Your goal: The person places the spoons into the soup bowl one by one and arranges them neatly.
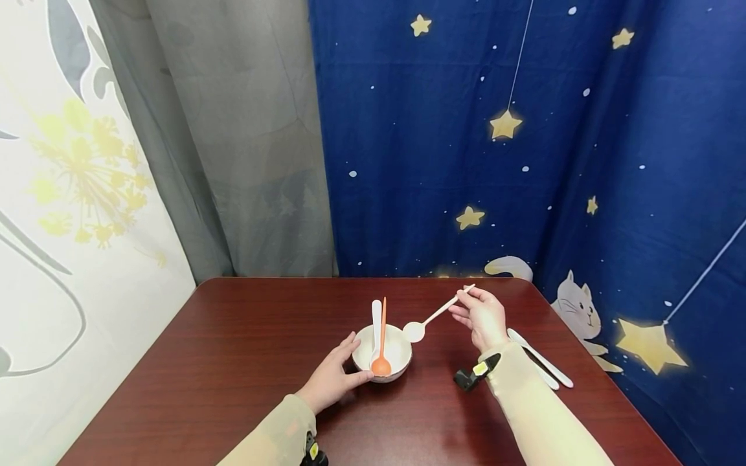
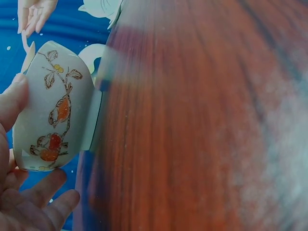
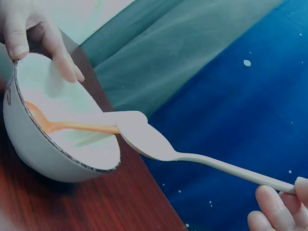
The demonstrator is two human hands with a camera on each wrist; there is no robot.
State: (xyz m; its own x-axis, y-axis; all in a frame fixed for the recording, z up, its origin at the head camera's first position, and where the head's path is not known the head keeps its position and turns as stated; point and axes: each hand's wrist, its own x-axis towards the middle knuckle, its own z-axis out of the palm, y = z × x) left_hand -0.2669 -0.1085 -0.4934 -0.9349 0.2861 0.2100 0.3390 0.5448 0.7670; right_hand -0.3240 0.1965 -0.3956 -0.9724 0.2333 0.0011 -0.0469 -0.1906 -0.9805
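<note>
A white bowl [image 1: 401, 353] stands on the table, its outside painted with birds on a branch, as the left wrist view shows. My left hand [image 1: 333, 377] holds it by the left side, thumb at the near rim and fingers spread round the wall. Inside lean an orange spoon [image 1: 381, 367], bowl end down, and a white utensil [image 1: 376, 317] with its handle up. Between thumb and fingertips, my right hand [image 1: 485, 318] pinches the handle end of a pale cream spoon [image 3: 211, 163]. That spoon's head is at the bowl's right rim, overlapping it in the head view.
Two white, slender utensils [image 1: 544, 361] lie on the table to the right, partly behind the right forearm. The dark red wooden table [image 1: 250, 343] ends at a blue starry curtain [image 1: 408, 194] and a grey one [image 1: 250, 162] at the back.
</note>
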